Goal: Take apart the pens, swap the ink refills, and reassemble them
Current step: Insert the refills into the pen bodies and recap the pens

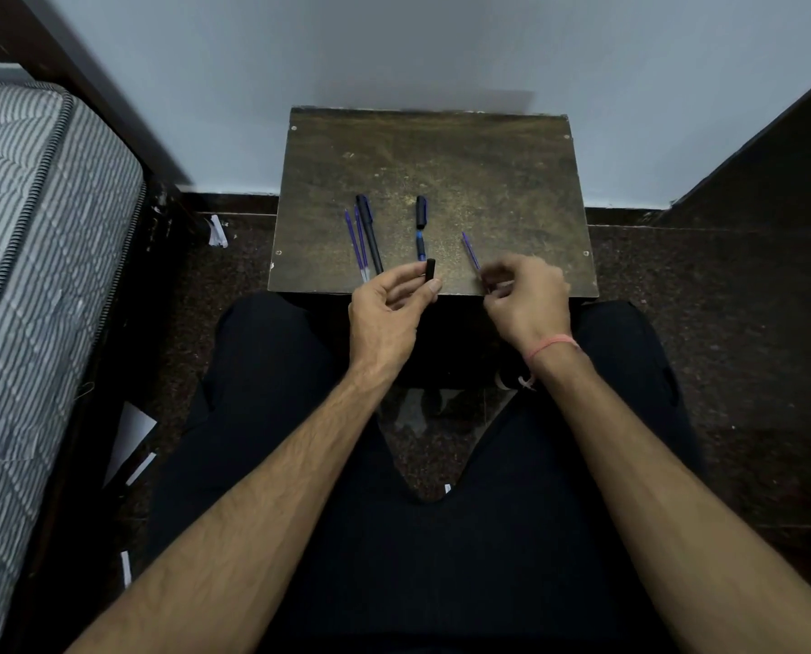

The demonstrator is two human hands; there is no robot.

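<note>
Left hand (pixel 384 304): fingers curled round short black plastic pen barrel (pixel 430 270), counter (pixel 488 181) 6 o'clock edge. Right hand (pixel 526 290): fingers pinching thin purple ink refill (pixel 470 251), tip toward 11 o'clock.

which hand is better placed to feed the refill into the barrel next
Right, likely. The right hand already pinches the purple refill, which slants up over the table. The left hand grips the black barrel with its open end up, so it only needs to steady it.
</note>
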